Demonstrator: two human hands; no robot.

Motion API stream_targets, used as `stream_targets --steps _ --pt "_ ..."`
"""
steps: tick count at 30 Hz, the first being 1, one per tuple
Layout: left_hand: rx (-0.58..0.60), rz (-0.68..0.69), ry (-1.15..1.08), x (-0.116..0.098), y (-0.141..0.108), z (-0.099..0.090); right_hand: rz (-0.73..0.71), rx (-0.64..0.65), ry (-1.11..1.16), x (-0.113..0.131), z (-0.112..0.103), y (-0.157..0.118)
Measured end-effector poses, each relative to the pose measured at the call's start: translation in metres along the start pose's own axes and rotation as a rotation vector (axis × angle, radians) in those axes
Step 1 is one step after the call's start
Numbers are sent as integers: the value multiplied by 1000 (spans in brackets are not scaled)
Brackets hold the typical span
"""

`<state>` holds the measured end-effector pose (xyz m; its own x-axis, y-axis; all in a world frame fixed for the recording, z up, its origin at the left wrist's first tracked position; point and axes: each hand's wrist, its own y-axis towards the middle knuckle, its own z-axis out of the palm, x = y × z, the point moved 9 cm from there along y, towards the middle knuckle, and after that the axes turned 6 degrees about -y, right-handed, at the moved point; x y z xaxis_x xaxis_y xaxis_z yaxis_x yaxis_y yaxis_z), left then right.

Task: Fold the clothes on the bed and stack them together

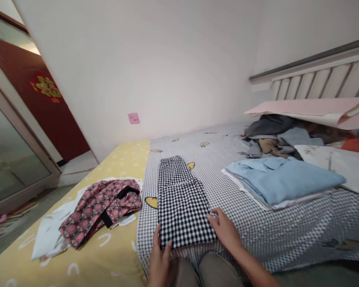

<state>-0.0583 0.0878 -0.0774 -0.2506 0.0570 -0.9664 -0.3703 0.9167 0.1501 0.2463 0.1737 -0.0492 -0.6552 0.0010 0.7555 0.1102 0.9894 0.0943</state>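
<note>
A black-and-white checked garment (182, 207) with a gathered waistband lies flat and narrowly folded on the bed, its waistband end away from me. At its near left corner is my left hand (160, 255), thumb and finger spread apart. My right hand (224, 227) rests by the near right edge with fingers loosely bent and apart, not closed around the cloth. Left of the garment, a pink-and-dark patterned piece of clothing (104, 203) with black bands lies crumpled over white cloth (48, 235).
Folded light-blue clothing (281, 179) is stacked on white cloth to the right. Behind it are heaped dark clothes (269, 125) under a pink sheet (305, 107), near a radiator (323, 81). The bed has a yellow cover (122, 159) and a checked cover (221, 159).
</note>
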Motion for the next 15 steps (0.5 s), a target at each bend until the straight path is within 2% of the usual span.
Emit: stream_targets --steps 3,7,11,13,15 --pt "28 -69 -10 -2 3 2 -49 20 -281 9 3 0" --pt "-23 -86 -47 -11 3 -7 -81 49 -312 13 6 3" --pt "-40 -96 -58 8 -3 -11 -72 75 -358 4 3 1" --pt "-69 -105 -17 21 -2 -19 -98 10 -401 5 -7 3" --pt "-167 -63 88 19 4 -37 -193 -136 -441 19 -24 8"
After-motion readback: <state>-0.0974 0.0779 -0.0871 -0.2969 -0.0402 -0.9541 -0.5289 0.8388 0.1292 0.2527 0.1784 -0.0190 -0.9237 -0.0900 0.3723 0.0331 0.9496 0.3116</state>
